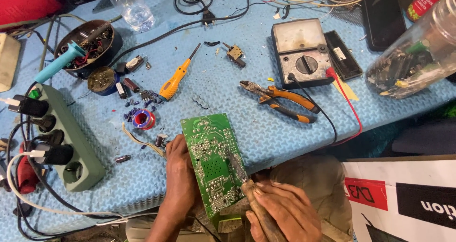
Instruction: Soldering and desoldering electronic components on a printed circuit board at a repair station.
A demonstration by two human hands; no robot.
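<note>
My left hand (179,175) grips the left edge of a green circuit board (211,156), solder side up, at the near edge of the blue mat. My right hand (280,211) holds a wooden-handled soldering iron (247,185); its metal tip rests on the board's right half. A small spool of solder wire (143,119) lies just left of the board, with several small dark capacitors scattered around it.
Orange-handled pliers (280,99) and a multimeter (301,52) with red and black leads lie to the right. An orange screwdriver (175,80), a green power strip (61,137) with plugs, a parts bowl (88,42), a plastic bottle (130,7) and a clear jar (413,57) surround the mat.
</note>
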